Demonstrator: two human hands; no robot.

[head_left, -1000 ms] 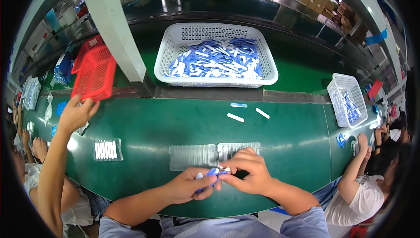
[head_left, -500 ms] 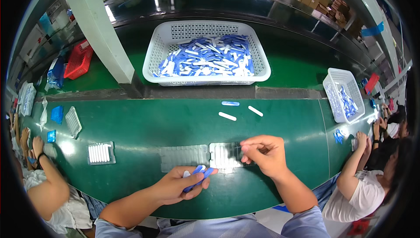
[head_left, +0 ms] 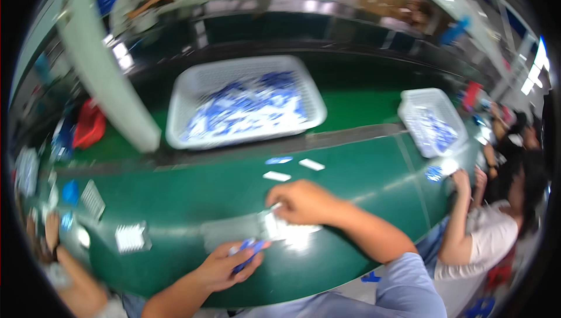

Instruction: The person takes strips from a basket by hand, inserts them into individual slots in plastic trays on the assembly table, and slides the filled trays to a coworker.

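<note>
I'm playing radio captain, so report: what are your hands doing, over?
Left hand: gripping slim, flat blue-and-white pieces. Right hand: at transparent plastic tray, grip too blurred to tell. Beyond it: two loose white strips, one blue strip.

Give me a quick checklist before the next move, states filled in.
1. Left hand has pieces in its grip: ok, blue and white ones.
2. Right hand at the clear tray: ok, it is over the tray's far edge; contact cannot be told.
3. Piece between the right fingers: cannot tell, too blurred.
4. Loose pieces apart from the tray: ok, three lie on the green table beyond it.
5. Large white basket stocked: ok, heaped with pieces.
6. Sharp view: not ok, the picture is motion-blurred.
</note>
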